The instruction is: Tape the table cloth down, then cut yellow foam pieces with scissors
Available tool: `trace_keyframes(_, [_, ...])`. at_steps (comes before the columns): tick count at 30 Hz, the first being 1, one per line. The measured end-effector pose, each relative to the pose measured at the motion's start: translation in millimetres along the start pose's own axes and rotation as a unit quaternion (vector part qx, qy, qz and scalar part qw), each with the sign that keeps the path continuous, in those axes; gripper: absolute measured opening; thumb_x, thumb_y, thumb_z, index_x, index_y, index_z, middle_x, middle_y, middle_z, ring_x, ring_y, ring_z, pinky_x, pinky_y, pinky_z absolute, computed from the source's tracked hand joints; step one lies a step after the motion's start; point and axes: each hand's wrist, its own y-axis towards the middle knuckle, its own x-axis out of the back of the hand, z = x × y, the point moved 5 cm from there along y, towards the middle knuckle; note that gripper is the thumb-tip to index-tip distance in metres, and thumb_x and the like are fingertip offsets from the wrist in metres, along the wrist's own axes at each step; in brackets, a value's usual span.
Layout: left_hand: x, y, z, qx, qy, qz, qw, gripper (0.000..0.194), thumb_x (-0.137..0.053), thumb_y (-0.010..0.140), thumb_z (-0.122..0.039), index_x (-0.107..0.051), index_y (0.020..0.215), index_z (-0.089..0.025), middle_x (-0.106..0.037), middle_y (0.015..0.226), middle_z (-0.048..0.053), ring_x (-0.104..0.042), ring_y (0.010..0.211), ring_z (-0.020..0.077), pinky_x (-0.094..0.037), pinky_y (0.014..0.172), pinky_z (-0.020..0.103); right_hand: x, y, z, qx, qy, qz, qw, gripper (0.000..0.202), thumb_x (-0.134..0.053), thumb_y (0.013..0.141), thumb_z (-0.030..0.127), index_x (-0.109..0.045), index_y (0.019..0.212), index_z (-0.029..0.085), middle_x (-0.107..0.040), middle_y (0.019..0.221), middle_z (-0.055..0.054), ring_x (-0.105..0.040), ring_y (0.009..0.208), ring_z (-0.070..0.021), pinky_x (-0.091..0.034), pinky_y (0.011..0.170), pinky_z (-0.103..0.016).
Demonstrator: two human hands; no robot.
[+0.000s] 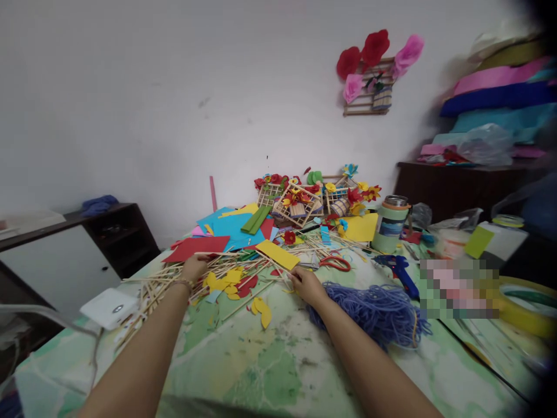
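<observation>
My left hand (194,269) reaches into the pile of thin wooden sticks (150,299), its fingers bent round one stick (215,253) that points to the right. The fingers of my right hand (306,284) are pinched at the lower corner of a yellow paper strip (277,255); whether a stick is pinched there too is unclear. Between the hands lie cut yellow paper petals (226,281) and red paper petals (248,285). A bundle of blue-purple yarn (374,313) sits beside my right wrist. Red-handled scissors (336,263) rest beyond it.
Coloured paper sheets (235,229) and small stick frames with paper flowers (299,203) fill the table's back. At right stand a green bottle (390,223), a blue glue gun (400,271) and yellow tape (528,305). A white box (109,309) and cable (52,316) lie at left.
</observation>
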Motion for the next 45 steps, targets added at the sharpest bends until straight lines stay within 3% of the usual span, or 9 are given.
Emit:
trace_keyframes(4, [-0.9, -1.5, -25.8, -0.047, -0.042, -0.005, 0.998, 0.035, -0.054, 0.058, -0.008, -0.065, 0.091, -0.013, -0.069, 0.099, 0.012, -0.061, 0.1, 0.0254, -0.046, 0.086, 0.032, -0.9, 0.4, -1.0, 0.001, 0.004, 0.004, 1.0, 0.018, -0.051, 0.087, 0.024, -0.063, 0.078, 0.016, -0.065, 0.076, -0.004, -0.055, 0.071, -0.0158, -0.038, 0.065, -0.025])
trace_keyframes(9, [-17.2, -19.0, -63.6, -0.159, -0.108, 0.117, 0.974, 0.023, -0.065, 0.048, -0.006, -0.065, 0.065, -0.021, -0.07, 0.085, 0.005, -0.064, 0.084, 0.0226, -0.049, 0.079, 0.028, -1.0, -0.3, -1.5, 0.005, 0.012, 0.01, 1.0, 0.018, -0.051, 0.087, 0.025, -0.065, 0.081, 0.016, -0.066, 0.079, -0.004, -0.057, 0.073, -0.0163, -0.04, 0.067, -0.025])
trace_keyframes(14, [-20.1, -30.9, -62.0, -0.172, -0.097, 0.153, 0.968, 0.031, -0.068, 0.039, 0.0, -0.062, 0.059, -0.021, -0.066, 0.074, 0.004, -0.06, 0.079, 0.0227, -0.045, 0.081, 0.03, -1.9, -0.4, -3.1, 0.004, 0.018, 0.008, 1.0, 0.018, -0.051, 0.087, 0.026, -0.065, 0.081, 0.015, -0.066, 0.079, -0.005, -0.057, 0.073, -0.0169, -0.039, 0.067, -0.025])
trace_keyframes(21, [-14.9, -36.3, -46.7, -0.138, -0.073, 0.158, 0.975, 0.017, -0.067, 0.047, -0.011, -0.052, 0.051, -0.018, -0.048, 0.054, -0.005, -0.042, 0.058, 0.0133, -0.039, 0.067, 0.027, -2.2, -0.7, -4.5, 0.002, 0.022, 0.009, 1.0, 0.016, -0.052, 0.086, 0.025, -0.064, 0.08, 0.016, -0.065, 0.075, -0.004, -0.056, 0.071, -0.0158, -0.038, 0.064, -0.024])
trace_keyframes(26, [8.9, -39.8, -62.1, -0.152, -0.137, 0.129, 0.97, 0.014, -0.068, 0.058, -0.018, -0.055, 0.052, -0.018, -0.051, 0.057, -0.001, -0.045, 0.062, 0.0154, -0.04, 0.067, 0.028, -1.0, -1.3, -2.1, 0.001, 0.033, -0.002, 0.999, 0.019, -0.05, 0.087, 0.028, -0.062, 0.077, 0.017, -0.064, 0.073, -0.003, -0.055, 0.07, -0.0163, -0.037, 0.065, -0.025])
trace_keyframes(29, [10.9, -52.0, -84.3, -0.173, -0.201, 0.124, 0.956, 0.013, -0.069, 0.066, -0.023, -0.061, 0.056, -0.018, -0.056, 0.063, 0.001, -0.05, 0.064, 0.0161, -0.043, 0.069, 0.028, 1.3, -1.8, 1.4, 0.005, 0.045, -0.018, 0.999, 0.023, -0.046, 0.089, 0.03, -0.061, 0.076, 0.017, -0.063, 0.073, -0.004, -0.055, 0.07, -0.0172, -0.037, 0.065, -0.026])
trace_keyframes(35, [-40.1, -97.4, -145.0, -0.202, -0.346, 0.107, 0.91, 0.008, -0.076, 0.062, -0.02, -0.068, 0.06, -0.019, -0.064, 0.1, 0.008, -0.059, 0.096, 0.0198, -0.046, 0.087, 0.028, 2.5, -3.8, 4.9, 0.022, 0.087, -0.041, 0.995, 0.024, -0.04, 0.089, 0.035, -0.056, 0.079, 0.019, -0.06, 0.067, -0.002, -0.053, 0.063, -0.0165, -0.038, 0.061, -0.026])
trace_keyframes(40, [-84.3, -128.6, -188.7, -0.187, -0.374, 0.091, 0.904, 0.006, -0.07, 0.069, -0.018, -0.069, 0.063, -0.016, -0.067, 0.085, 0.005, -0.061, 0.08, 0.0162, -0.049, 0.077, 0.027, -0.7, -5.0, 2.5, 0.04, 0.132, -0.032, 0.99, 0.026, -0.044, 0.084, 0.035, -0.052, 0.064, 0.02, -0.057, 0.058, -0.001, -0.05, 0.056, -0.0157, -0.037, 0.057, -0.026])
trace_keyframes(45, [-95.5, -138.1, -201.1, -0.148, -0.341, 0.017, 0.928, 0.016, -0.06, 0.081, -0.024, -0.066, 0.071, -0.014, -0.064, 0.075, 0.004, -0.058, 0.071, 0.0145, -0.045, 0.071, 0.026, 5.0, -4.6, 3.9, 0.044, 0.212, -0.067, 0.974, 0.023, -0.055, 0.077, 0.042, -0.057, 0.073, 0.019, -0.061, 0.071, -0.004, -0.055, 0.069, -0.0185, -0.043, 0.067, -0.03])
